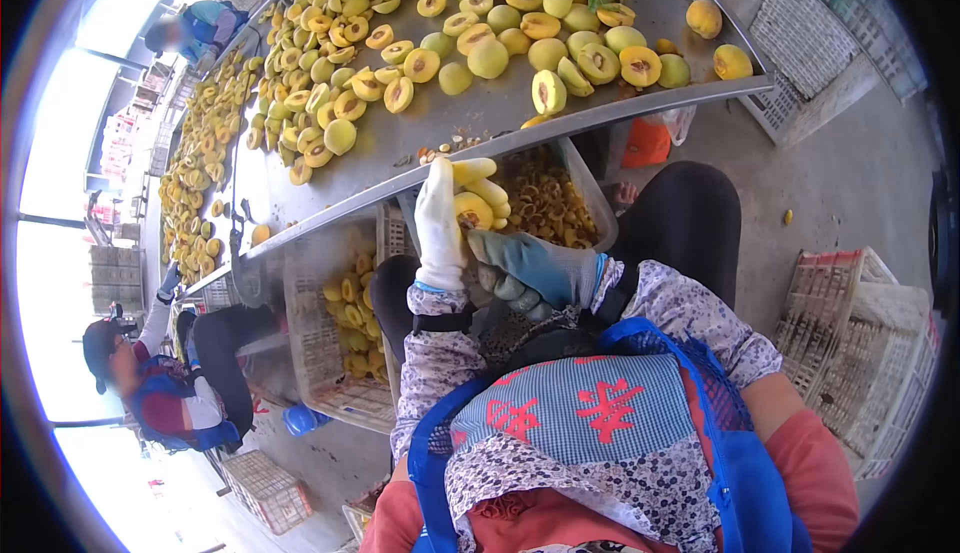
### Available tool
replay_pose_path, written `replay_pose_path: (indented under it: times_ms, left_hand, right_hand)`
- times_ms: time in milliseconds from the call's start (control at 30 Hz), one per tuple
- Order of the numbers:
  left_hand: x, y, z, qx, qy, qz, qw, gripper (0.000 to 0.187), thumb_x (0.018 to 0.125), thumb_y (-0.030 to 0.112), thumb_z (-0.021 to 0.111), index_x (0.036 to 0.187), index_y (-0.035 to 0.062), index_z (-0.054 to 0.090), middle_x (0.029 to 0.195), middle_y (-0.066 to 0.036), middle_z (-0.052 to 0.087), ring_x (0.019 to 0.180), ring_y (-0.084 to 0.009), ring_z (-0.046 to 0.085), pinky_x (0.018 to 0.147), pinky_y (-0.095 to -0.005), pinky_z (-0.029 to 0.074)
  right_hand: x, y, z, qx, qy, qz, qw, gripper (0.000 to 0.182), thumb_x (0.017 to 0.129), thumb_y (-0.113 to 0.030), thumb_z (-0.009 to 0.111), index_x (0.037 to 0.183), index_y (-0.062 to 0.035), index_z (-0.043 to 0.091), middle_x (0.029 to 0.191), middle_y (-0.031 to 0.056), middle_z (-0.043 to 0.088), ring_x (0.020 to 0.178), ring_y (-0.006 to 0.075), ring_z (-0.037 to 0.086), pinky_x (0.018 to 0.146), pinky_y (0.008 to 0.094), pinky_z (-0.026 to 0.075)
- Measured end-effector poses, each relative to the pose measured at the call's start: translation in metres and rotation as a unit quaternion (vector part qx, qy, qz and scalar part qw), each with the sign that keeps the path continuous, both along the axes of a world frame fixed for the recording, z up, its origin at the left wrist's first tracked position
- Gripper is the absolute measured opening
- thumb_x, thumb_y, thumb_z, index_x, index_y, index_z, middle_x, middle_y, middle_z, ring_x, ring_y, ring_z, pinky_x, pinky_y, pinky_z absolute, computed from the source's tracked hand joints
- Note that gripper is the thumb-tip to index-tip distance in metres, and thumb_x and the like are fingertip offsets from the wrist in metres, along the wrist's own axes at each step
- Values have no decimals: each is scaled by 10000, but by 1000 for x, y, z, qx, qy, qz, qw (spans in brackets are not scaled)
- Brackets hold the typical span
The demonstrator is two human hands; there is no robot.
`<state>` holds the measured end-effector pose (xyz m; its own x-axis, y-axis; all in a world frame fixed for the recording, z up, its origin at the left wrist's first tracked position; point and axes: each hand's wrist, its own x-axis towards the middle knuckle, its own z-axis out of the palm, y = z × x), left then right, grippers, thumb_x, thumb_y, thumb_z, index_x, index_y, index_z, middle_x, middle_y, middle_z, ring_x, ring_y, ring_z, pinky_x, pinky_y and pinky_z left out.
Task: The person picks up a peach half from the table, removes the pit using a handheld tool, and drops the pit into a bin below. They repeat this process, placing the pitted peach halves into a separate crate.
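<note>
My left hand (445, 218), in a white glove with yellowed fingers, is wrapped round a yellow peach half (472, 211). The cut side of the fruit shows a brown hollow. Just below it, my right hand (535, 271) in a blue-grey glove is closed, with its fingertips close to the fruit; whatever it grips is hidden. Both hands are in front of the metal table's edge (400, 193). Under them stands a plastic bin (592, 193) full of brown peach pits and scraps.
Many peach halves (490, 58) cover the metal table. A crate (300, 298) of peach halves stands below its edge at left. Stacked crates (820, 323) are at right. Co-workers (180, 393) sit along the left side. A red bag (647, 143) hangs under the table.
</note>
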<state>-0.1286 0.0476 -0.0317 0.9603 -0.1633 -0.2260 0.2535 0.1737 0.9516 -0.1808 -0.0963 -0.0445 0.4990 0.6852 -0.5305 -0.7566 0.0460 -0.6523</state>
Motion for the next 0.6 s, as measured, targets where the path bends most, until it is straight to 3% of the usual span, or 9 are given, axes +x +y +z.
replay_pose_path:
  times_ms: [100, 167, 200, 267, 300, 367, 500, 567, 600]
  left_hand:
    - [-5, -7, -1, -70, 18, 86, 994, 548, 1039, 478, 439, 1060, -30, 642, 723, -123, 646, 600, -224, 623, 547, -320, 542]
    - [-6, -10, 2, -73, 16, 98, 992, 542, 1037, 482, 440, 1067, -23, 632, 706, -121, 632, 606, -227, 619, 537, -317, 536]
    - [-8, -11, 4, -62, 6, 97, 993, 533, 1045, 452, 403, 1042, -38, 613, 683, -150, 620, 584, -220, 590, 525, -300, 496]
    - [-6, -6, 7, -51, -4, 95, 994, 528, 1052, 421, 366, 1018, -53, 595, 660, -178, 608, 562, -213, 560, 512, -282, 457]
    - [-4, 2, 9, -13, -19, 22, 999, 529, 1053, 422, 365, 1014, -54, 592, 659, -180, 612, 550, -216, 555, 505, -274, 447]
    - [-5, 7, 7, 22, -32, -48, 998, 531, 1053, 422, 363, 1010, -55, 590, 658, -181, 615, 538, -219, 550, 497, -267, 438]
    - [-10, -5, 8, -16, -24, 36, 999, 524, 1047, 427, 377, 1046, -48, 597, 699, -152, 632, 538, -214, 546, 518, -268, 465]
    - [-10, -8, 9, -50, 1, 98, 994, 506, 1038, 426, 394, 1069, -35, 603, 735, -123, 635, 574, -206, 558, 534, -276, 481]
    - [-7, -5, 6, -118, 38, 134, 983, 482, 1024, 424, 415, 1091, -13, 607, 788, -98, 627, 632, -199, 573, 556, -292, 498]
  right_hand:
    - [1, 5, -2, 105, 50, 14, 993, 587, 958, -684, 430, 797, -130, 536, 586, -46, 408, 443, 80, 366, 404, 246, 344]
    - [-3, 5, 10, -43, -87, -20, 995, 554, 975, -656, 427, 838, -131, 540, 578, -48, 404, 428, 77, 345, 389, 244, 320]
    - [-5, 8, 8, -43, -87, -18, 995, 554, 975, -656, 427, 838, -131, 540, 578, -48, 404, 428, 77, 345, 389, 244, 320]
    - [-9, 12, 3, -40, -247, -101, 963, 504, 1008, -570, 429, 756, -143, 519, 572, -43, 425, 416, 92, 358, 396, 247, 317]
    - [-6, 10, 1, -41, -246, -100, 963, 504, 1008, -570, 429, 756, -143, 519, 572, -43, 425, 416, 92, 358, 396, 247, 317]
    - [2, 3, -5, 2, -22, 46, 999, 574, 977, -660, 418, 929, -107, 564, 591, -25, 470, 425, 101, 398, 389, 265, 364]
    - [-2, 7, -1, 88, -4, 13, 996, 613, 964, -687, 418, 894, -99, 575, 614, -4, 504, 425, 119, 436, 392, 282, 392]
    - [-7, 6, 15, -82, -145, -6, 986, 555, 995, -599, 470, 868, -74, 599, 656, 7, 546, 515, 108, 501, 472, 279, 434]
    - [-9, 14, -2, -82, -145, -5, 986, 555, 995, -599, 470, 868, -74, 599, 656, 7, 546, 515, 108, 501, 472, 279, 434]
